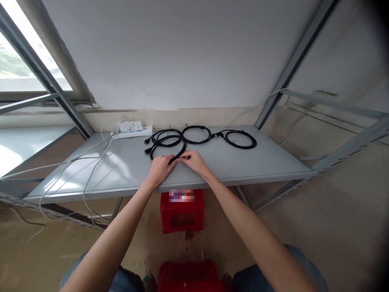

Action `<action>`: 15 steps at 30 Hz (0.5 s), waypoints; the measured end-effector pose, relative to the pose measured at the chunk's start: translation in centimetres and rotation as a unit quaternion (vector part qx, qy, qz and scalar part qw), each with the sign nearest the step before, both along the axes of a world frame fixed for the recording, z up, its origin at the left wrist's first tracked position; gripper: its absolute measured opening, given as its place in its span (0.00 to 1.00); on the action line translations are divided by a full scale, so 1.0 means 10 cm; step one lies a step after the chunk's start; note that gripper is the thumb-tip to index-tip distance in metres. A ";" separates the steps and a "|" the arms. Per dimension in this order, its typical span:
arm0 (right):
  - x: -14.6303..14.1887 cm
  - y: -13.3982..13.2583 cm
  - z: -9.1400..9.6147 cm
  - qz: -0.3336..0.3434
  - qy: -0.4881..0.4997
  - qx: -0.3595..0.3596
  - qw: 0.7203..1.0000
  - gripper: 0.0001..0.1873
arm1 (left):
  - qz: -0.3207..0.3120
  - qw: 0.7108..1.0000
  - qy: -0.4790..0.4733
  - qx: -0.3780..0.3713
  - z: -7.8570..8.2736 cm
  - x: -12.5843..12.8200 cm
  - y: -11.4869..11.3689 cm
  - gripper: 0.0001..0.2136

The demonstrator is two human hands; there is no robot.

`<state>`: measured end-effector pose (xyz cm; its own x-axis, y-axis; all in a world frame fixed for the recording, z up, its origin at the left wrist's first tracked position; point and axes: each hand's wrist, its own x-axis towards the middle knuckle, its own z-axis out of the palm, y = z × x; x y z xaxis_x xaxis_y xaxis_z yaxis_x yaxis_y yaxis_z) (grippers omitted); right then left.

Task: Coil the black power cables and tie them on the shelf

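The left hand point(161, 168) grips the near edge of the nearest round black cable coil point(184, 147) on the grey metal shelf point(243, 162). The right hand point(192, 159) pinches beside it, on what I can't tell. Keep loops snug.

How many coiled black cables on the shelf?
4 visible: a front coil at the left hand and right hand; a rear-left coil partly behind it; a middle coil; a right coil. Overlap at the left could hide more.
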<state>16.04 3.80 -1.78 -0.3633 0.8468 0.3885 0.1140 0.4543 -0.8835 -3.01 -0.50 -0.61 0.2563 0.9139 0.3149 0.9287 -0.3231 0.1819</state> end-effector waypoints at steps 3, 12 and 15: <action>0.00 0.00 0.00 -0.006 0.005 0.016 1.000 0.17 | 0.005 1.000 0.003 0.004 0.01 0.02 -0.01 0.16; 0.01 0.02 -0.04 -0.040 -0.017 0.039 0.998 0.11 | 0.004 1.000 0.012 -0.004 0.03 0.04 -0.04 0.15; -0.01 0.02 -0.05 -0.046 -0.009 0.027 0.999 0.09 | 0.025 1.000 0.017 0.002 0.04 0.06 -0.05 0.16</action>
<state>15.96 3.97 -2.25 -0.2934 0.8546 0.4285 0.1734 0.4884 -0.8552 -2.43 -0.97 -0.20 0.2206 0.9245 0.3107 0.9493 -0.2766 0.1491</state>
